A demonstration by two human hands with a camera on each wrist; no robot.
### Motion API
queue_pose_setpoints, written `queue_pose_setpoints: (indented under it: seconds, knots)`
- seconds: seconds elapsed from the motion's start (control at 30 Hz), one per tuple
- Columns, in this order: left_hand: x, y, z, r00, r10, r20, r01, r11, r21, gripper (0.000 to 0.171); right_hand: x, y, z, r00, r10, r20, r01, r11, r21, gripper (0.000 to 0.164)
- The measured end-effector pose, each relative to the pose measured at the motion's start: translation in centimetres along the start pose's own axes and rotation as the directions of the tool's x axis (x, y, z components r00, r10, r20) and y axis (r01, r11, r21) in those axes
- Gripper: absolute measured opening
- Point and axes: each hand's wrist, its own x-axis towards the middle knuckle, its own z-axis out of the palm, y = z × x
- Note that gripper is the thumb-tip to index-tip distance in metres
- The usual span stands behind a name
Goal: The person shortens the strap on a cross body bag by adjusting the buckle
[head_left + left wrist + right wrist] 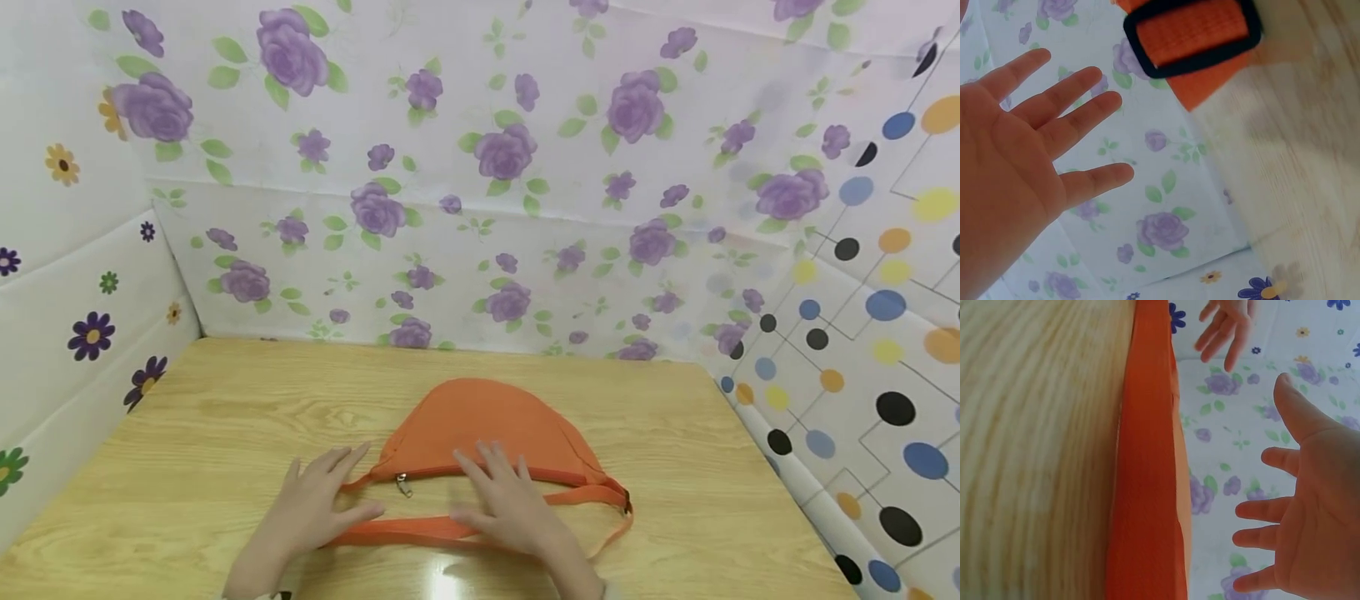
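Note:
An orange waist bag [487,425] lies flat on the wooden table, its curved side toward the back. Along its front edge runs a zipper with a metal pull [404,485] at the left end. The orange strap [405,530] loops in front of the bag; a black buckle [1194,34] shows on it in the left wrist view. My left hand [318,500] hovers over the strap's left part, fingers spread. Over the strap's middle is my right hand [513,504], fingers also spread, overlapping the bag's front edge in the head view. Both palms hold nothing.
The wooden table [262,400] reaches back to a wall sheet with purple flowers [502,154]. A sheet with small flowers [92,336] stands at the left, and one with colored dots [896,408] at the right.

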Motion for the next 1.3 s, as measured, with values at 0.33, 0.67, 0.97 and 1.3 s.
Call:
queue_pose_setpoints:
  seconds: [0.33,0.67,0.97,1.3]
  knots:
    - [-0.4,-0.7,-0.4,0.999,0.040,-0.009,-0.040,0.999,-0.008,0.064,0.2,-1.1,0.7,0.994,-0.090,0.063,0.091,0.996,-0.019,0.069]
    - [-0.5,-1.6,-1.3,0.992,-0.016,0.128,0.029,0.995,-0.097,0.070,0.3,-1.5,1.2,0.985,-0.127,0.121,0.128,0.992,-0.004,0.068]
    - [-0.9,-2.6,-1.6,0.989,0.034,0.142,-0.023,0.996,-0.083,0.057,1.0,-1.5,1.1,0.966,-0.222,0.131,0.223,0.975,0.007,0.071]
    - [-1.3,-3.7,-2.0,0.963,-0.005,0.269,0.051,0.985,-0.165,0.047,1.8,-2.0,1.2,0.944,-0.290,0.156,0.283,0.957,0.064,0.076]
